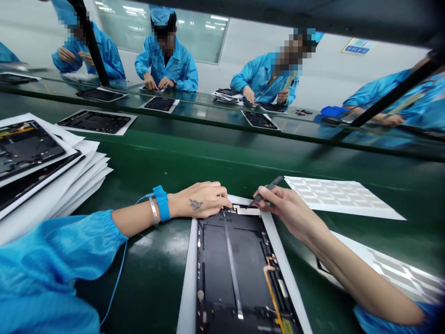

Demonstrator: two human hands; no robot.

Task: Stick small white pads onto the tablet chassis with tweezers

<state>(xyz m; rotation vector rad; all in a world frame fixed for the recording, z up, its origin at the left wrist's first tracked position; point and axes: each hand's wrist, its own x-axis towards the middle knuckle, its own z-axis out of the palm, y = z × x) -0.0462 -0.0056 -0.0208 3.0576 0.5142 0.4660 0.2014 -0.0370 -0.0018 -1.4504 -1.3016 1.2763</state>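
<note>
An open tablet chassis (234, 273) with a dark metal interior, a long thin strip and an orange flex cable lies on a white sheet (187, 278) in front of me. My left hand (200, 200) rests its fingertips on the chassis's top edge. My right hand (285, 208) grips black tweezers (266, 190), whose tips reach a small pale strip (247, 211) at that edge. To the right lies a white sheet of pale adhesive pieces (337, 197). Another patterned sheet (399, 273) sits partly under my right forearm.
A stack of tablet chassis on white sheets (34, 162) sits at the left on the green bench (174, 160). A blue wrist strap (162, 202) with a coiled cord circles my left wrist. Beyond black posts, several people in blue smocks work at a facing bench.
</note>
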